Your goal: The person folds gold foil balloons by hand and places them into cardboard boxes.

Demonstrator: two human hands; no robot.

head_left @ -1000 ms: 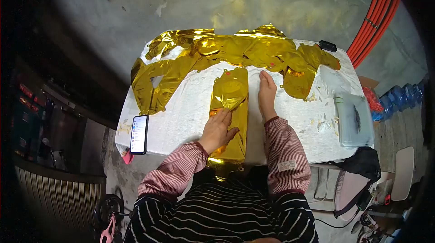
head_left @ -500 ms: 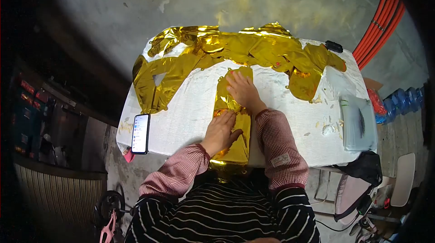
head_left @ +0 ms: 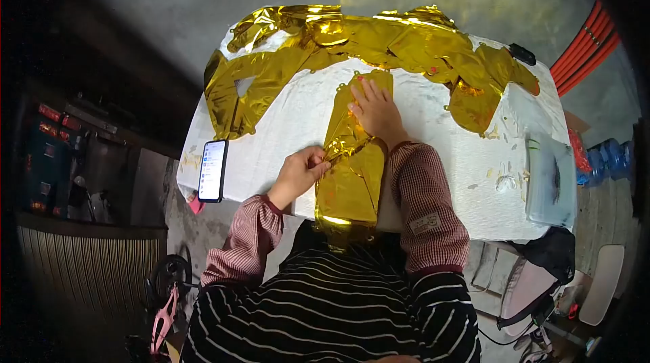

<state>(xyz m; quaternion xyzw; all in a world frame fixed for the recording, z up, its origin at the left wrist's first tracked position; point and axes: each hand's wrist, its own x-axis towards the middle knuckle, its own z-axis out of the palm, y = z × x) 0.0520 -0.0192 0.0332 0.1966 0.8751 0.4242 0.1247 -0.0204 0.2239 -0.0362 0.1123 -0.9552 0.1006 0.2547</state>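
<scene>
Gold foil piece (head_left: 349,190) secured by both hands at table's near side

We find the foil piece lying lengthwise on the white table covering (head_left: 288,116), in front of the wearer, its near end overhanging the table edge. Its far end sits close to a row of other gold foil pieces (head_left: 406,41); whether they touch, we cannot tell.

We record the right hand (head_left: 377,112) palm down, fingers spread, on the far part of the piece. We record the left hand (head_left: 298,172) with thumb and fingers drawn together, apparently pinching the left edge beside a crumpled band across the middle.

In our judgement, the step in hand is straightening or folding the foil; we cannot determine which. We consider that the next move calls for steady pressure from the right palm and a light, controlled pull at the left edge, since thin film could crease or tear.
</scene>
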